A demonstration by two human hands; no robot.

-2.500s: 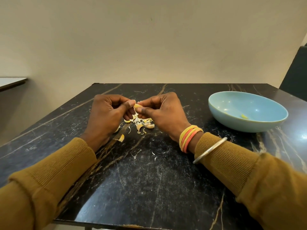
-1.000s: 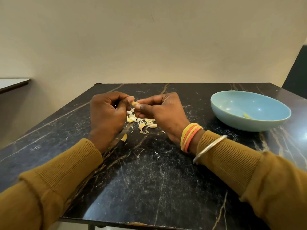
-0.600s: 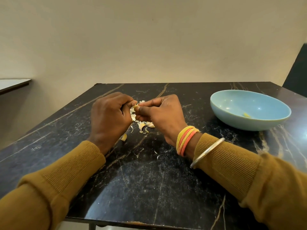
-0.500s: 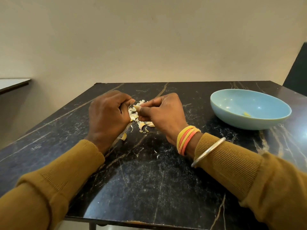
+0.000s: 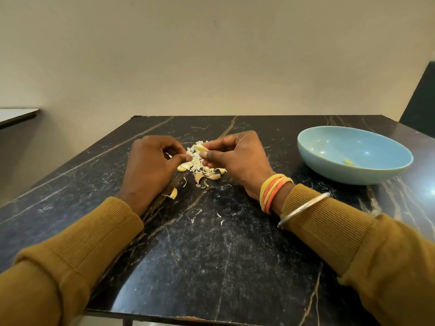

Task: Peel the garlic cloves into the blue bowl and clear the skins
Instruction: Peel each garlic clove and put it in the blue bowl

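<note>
My right hand pinches a pale yellow garlic clove between thumb and fingertips, just above the table. My left hand sits a little left of it, fingers curled, thumb against forefinger, with a pale scrap of skin showing between them. Below the hands lies a pile of garlic cloves and papery skins. One loose clove lies by my left wrist. The blue bowl stands at the right and holds one peeled clove.
The black marble table carries small skin flecks in front of the hands. A wall runs behind the table's far edge. Another table's corner shows at the left, and a dark object at the far right.
My hands, joined on the clove before, have drawn slightly apart. The clove stays in my right hand; my left hand has pulled away to the left.
</note>
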